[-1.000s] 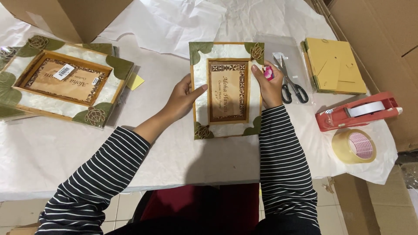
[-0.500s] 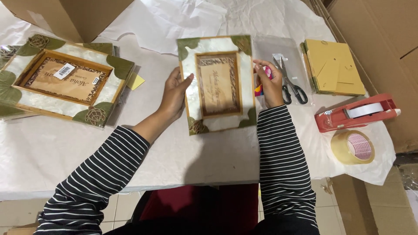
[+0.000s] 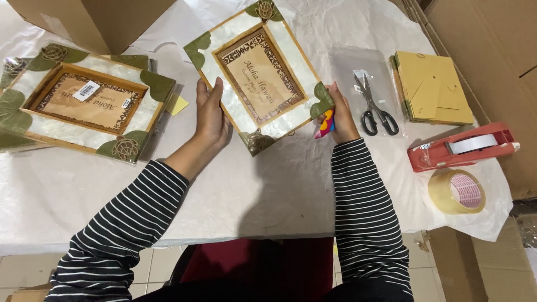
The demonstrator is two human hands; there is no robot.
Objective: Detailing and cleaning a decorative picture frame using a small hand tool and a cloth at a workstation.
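Observation:
I hold a shell-white picture frame (image 3: pixel 253 75) with green leaf corners and a brown printed insert, lifted and tilted above the white table cover. My left hand (image 3: pixel 211 114) grips its left edge. My right hand (image 3: pixel 338 112) grips its lower right corner and also clasps a small multicoloured object (image 3: pixel 325 124). Both sleeves are black-and-white striped.
A matching frame (image 3: pixel 84 103) with a barcode sticker lies at the left on a stack. Scissors (image 3: pixel 373 106) rest on a clear bag, beside yellow-brown backing boards (image 3: pixel 433 86). A red tape dispenser (image 3: pixel 464 146) and a tape roll (image 3: pixel 456 191) sit right. Cardboard boxes (image 3: pixel 100 19) stand behind.
The frame has gone from lying upright on the table to being lifted and turned anticlockwise between both hands, moving up and leftward in view.

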